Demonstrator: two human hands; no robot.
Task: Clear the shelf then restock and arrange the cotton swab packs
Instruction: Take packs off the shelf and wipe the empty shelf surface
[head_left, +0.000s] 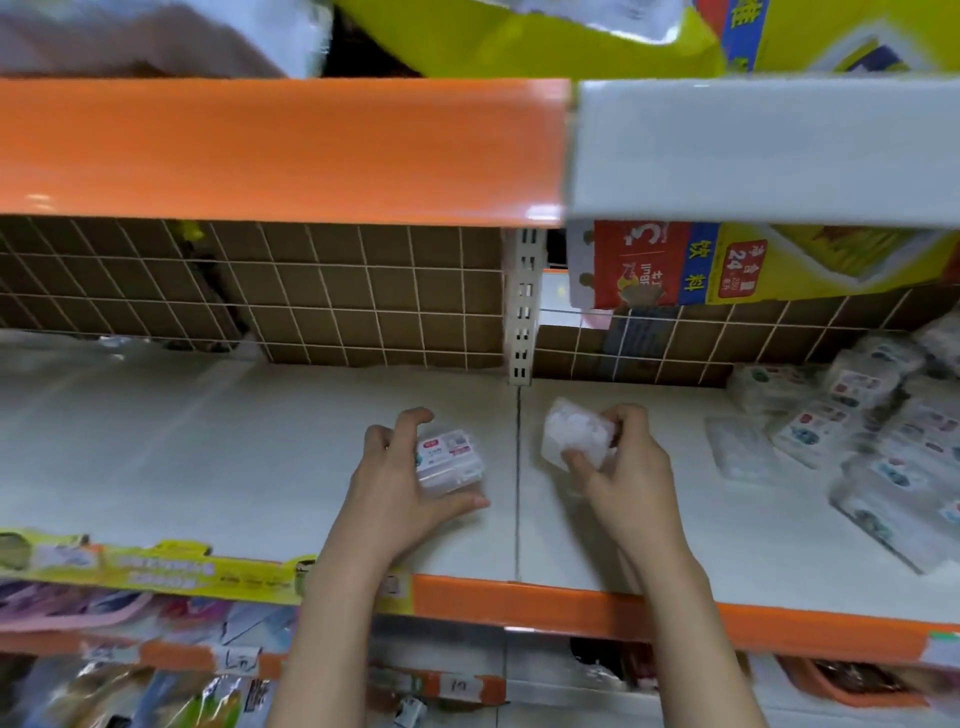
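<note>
A: Head view: left hand (400, 486) grips a clear swab box (450, 466) on the shelf (218, 441); right hand (621, 465) pinches a white pack (574, 434). Loose pile (878, 431) far right.
B: Both look light. Box rigid, probably slick: hold the sides. Pack soft: hold the edges.

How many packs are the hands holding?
2: the left hand grips a clear labelled pack; the right hand grips a white pack. More lie piled at right.
</note>
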